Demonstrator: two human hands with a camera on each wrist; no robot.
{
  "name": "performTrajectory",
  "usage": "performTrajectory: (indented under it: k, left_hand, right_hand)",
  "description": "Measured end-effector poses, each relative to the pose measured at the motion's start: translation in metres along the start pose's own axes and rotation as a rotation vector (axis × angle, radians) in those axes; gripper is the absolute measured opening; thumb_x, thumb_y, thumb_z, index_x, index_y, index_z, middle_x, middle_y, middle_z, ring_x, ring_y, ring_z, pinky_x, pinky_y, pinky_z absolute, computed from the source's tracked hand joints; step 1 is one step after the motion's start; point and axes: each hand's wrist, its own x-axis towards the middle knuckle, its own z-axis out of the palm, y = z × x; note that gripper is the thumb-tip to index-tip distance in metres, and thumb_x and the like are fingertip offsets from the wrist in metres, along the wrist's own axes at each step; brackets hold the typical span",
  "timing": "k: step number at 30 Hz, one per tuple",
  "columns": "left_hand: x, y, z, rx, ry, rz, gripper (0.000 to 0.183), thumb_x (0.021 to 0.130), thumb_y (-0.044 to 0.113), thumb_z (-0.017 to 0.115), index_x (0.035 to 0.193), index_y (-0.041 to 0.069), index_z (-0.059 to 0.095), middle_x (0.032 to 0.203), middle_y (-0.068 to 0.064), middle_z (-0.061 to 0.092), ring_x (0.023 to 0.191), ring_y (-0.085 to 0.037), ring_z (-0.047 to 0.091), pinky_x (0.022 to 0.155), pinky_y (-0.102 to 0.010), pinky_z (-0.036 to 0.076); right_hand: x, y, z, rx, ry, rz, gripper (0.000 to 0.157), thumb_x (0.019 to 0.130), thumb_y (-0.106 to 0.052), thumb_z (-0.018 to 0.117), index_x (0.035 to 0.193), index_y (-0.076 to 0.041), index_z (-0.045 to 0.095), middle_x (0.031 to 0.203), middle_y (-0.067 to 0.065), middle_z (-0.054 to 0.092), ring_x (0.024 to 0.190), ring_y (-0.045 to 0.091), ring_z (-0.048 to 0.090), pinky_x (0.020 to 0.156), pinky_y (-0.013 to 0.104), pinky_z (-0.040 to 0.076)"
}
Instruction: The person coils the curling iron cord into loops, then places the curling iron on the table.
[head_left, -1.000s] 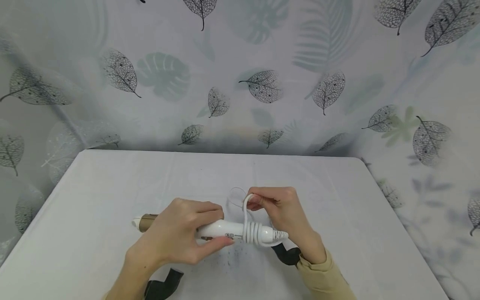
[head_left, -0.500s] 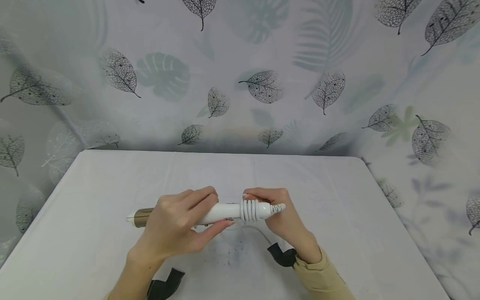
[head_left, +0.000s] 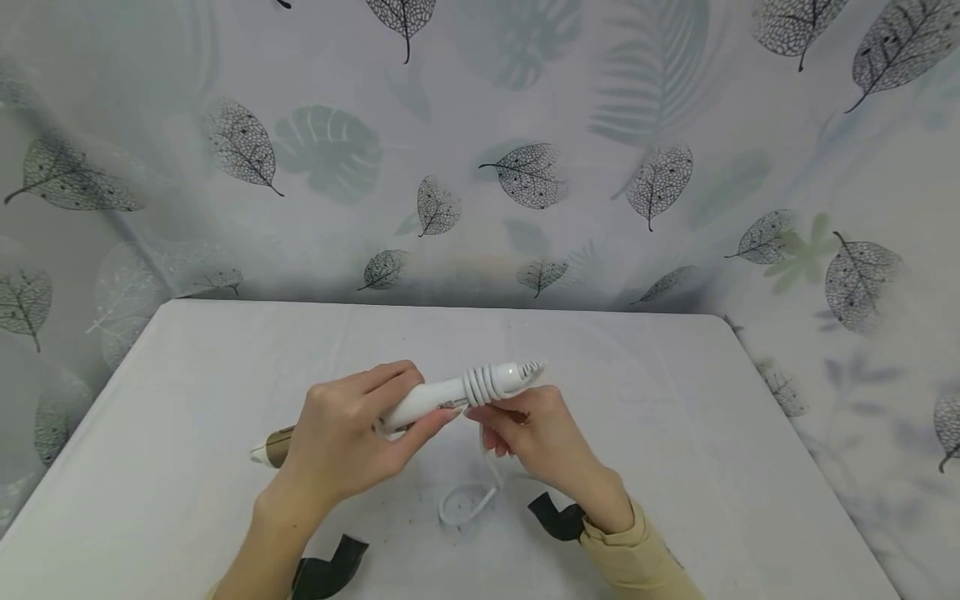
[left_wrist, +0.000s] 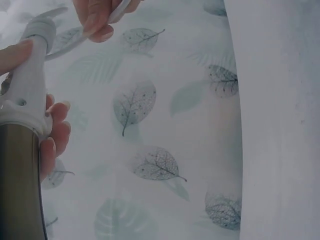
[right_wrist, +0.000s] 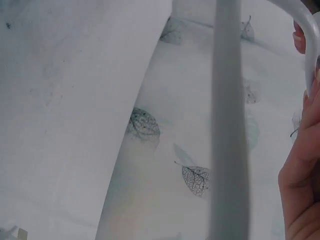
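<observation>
Head cam, nearest 1st: tan sleeve (head_left: 637, 554) on the R arm, then a black fitting (head_left: 557, 518) at that wrist; a matching black strap (head_left: 330, 569) shows by the L wrist. Bit farther, a slack loop of white cord (head_left: 480, 507) dangles btwn the forearms; can't tell if it touches the tabletop (head_left: 675, 375).

Hands next. L hand (head_left: 352, 429) grasps the curling iron (head_left: 420, 406) midway, thumb along the white handle. Iron's up over the tabletop, tilted, w/ the gold-brown barrel (head_left: 279, 447) out L & the cord end farther off. R hand (head_left: 536, 429) pinches the cord just below the handle; L wrist view shows it running from the wraps (head_left: 482, 386) to those fingertips. R wrist view has a blurred pale bar, prob. cord near the lens.

Step looks like cord winding, approx. 4 turns on. To do it well: light, even tension; each turn flush vs. the last, no crossing; keep the L thumb clear of incoming cord; don't kink it at the strain relief; leave enough tail to tuck. Slack could twist, so straighten it b4 each pass.

Farthest: leaf-print backdrop (head_left: 480, 108) behind the tabletop.
</observation>
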Motion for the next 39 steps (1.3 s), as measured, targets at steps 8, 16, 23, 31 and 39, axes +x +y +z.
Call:
performTrajectory:
  k: [8,16,23,31,39]
  left_hand:
    - [0.000,-0.001,0.003,0.118,0.010,-0.014,0.039,0.094,0.050,0.064,0.078,0.015,0.059,0.076,0.005,0.063,0.052,-0.002,0.043,0.044,-0.018,0.036]
    - [0.000,0.001,0.009,0.199,0.041,-0.011,0.043,0.096,0.050,0.061,0.078,0.011,0.061,0.077,0.001,0.064,0.048,-0.003,0.043,0.042,-0.020,0.036]
    - [0.001,-0.001,0.003,0.238,0.149,-0.092,0.052,0.097,0.054,0.056,0.082,0.006,0.066,0.080,-0.005,0.068,0.050,-0.012,0.050,0.043,-0.030,0.042]
    - [0.001,-0.006,-0.006,0.231,0.207,-0.185,0.033,0.085,0.039,0.076,0.080,0.008,0.067,0.076,-0.005,0.068,0.048,-0.010,0.046,0.041,-0.028,0.037]
    - [-0.001,-0.011,-0.008,0.274,0.230,-0.316,0.032,0.082,0.032,0.079,0.070,0.011,0.059,0.062,-0.001,0.054,0.048,-0.009,0.035,0.041,-0.024,0.024]
  right_hand:
    - [0.001,-0.008,0.005,-0.059,0.050,0.174,0.005,0.092,-0.009,0.071,0.094,-0.005,0.075,0.055,-0.004,0.058,0.044,0.003,0.050,0.043,0.024,0.044]
    - [0.000,-0.009,0.005,-0.130,0.032,0.346,0.015,0.093,-0.010,0.070,0.103,-0.002,0.076,0.050,-0.002,0.060,0.035,0.012,0.052,0.037,0.026,0.040]
    - [0.000,0.001,0.011,-0.186,0.049,0.344,0.017,0.090,0.001,0.069,0.106,0.005,0.074,0.072,0.007,0.072,0.053,0.016,0.065,0.047,0.021,0.051]
    - [-0.001,0.006,0.017,-0.132,0.111,0.276,0.021,0.086,0.005,0.073,0.107,0.008,0.073,0.083,0.014,0.075,0.064,0.016,0.071,0.058,0.019,0.055]
    - [-0.002,-0.003,0.017,-0.133,0.189,0.025,0.016,0.083,0.011,0.072,0.098,0.007,0.076,0.082,0.013,0.076,0.065,0.014,0.071,0.062,0.017,0.055]
